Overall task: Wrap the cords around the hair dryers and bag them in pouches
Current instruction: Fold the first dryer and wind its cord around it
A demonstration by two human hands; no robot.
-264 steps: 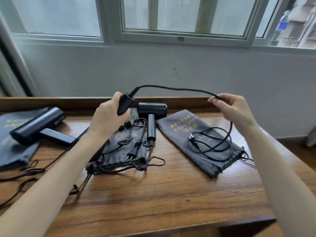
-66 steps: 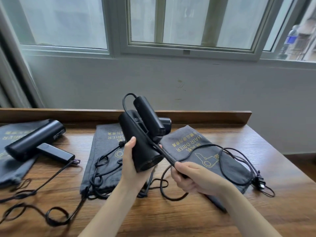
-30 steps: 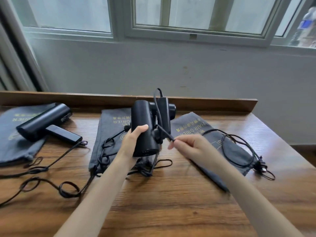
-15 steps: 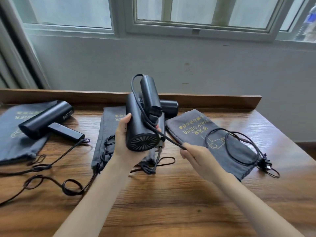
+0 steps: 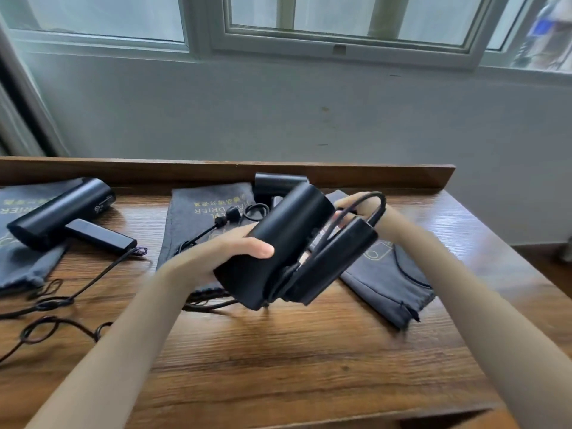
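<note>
Starting at the left edge of the frame, one hair dryer (image 5: pixel 58 212) lies on its side across a grey pouch (image 5: pixel 18 264). Its handle points out and its loose cord (image 5: pixel 77 292) snakes over the table (image 5: pixel 278 351) toward the lower left. Laid on its own bag, it looks staged for a later turn.

Centre-left, a middle pouch (image 5: pixel 204 205) lies flat with a plug and coiled lead (image 5: pixel 229 213) on it. A second dryer (image 5: pixel 278 182) sits just behind it against the table's back rail.

At centre the left hand (image 5: pixel 223 252) grips the barrel of the held dryer (image 5: pixel 278 243), thumb over the top and fingers beneath. It holds the dryer clear of the wood, tilted so the folded handle (image 5: pixel 334 261) points up and right. That probably keeps barrel and handle open to the cord (image 5: pixel 376 209), which runs along the gap between them and arches in a loop off the handle's end.

The right hand (image 5: pixel 359 205) sits behind that loop, mostly hidden by the dryer and blurred. The cord crosses in front of its fingers, but I cannot tell whether they pinch it.

At right, under the forearm, the right pouch (image 5: pixel 387 283) lies flat with its drawstring end toward the bottom of the frame. It is near at hand for bagging once the winding is finished.
</note>
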